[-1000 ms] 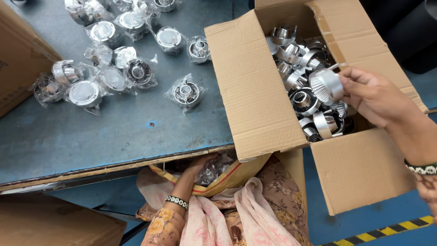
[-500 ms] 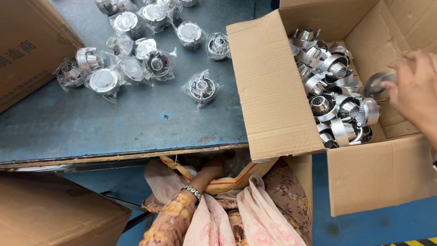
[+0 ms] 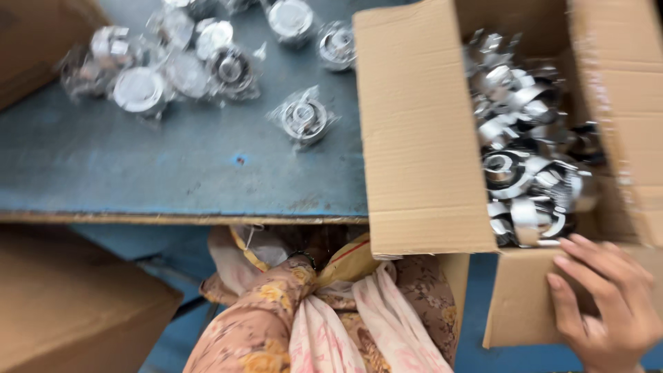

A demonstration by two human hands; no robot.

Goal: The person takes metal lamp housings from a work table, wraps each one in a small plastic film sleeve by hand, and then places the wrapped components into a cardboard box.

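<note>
An open cardboard box [image 3: 421,138] at the right holds several shiny metal round parts [image 3: 525,173]. My right hand [image 3: 608,304] lies flat against the outside of the box's near wall, fingers apart, with nothing in it. My left arm, in a floral sleeve [image 3: 276,311] with a bracelet at the wrist, reaches under the table edge into a yellow-edged bag [image 3: 345,259]. The left hand itself is hidden there.
Several of the same metal parts, each in a clear plastic bag [image 3: 302,117], lie on the worn blue table [image 3: 173,173]. One brown carton [image 3: 76,304] stands low at the left and another [image 3: 34,41] sits at the table's far left.
My right hand has come out of the box, no longer holding a metal part, and dropped to the box's near outer wall. The view has shifted right and closer.
</note>
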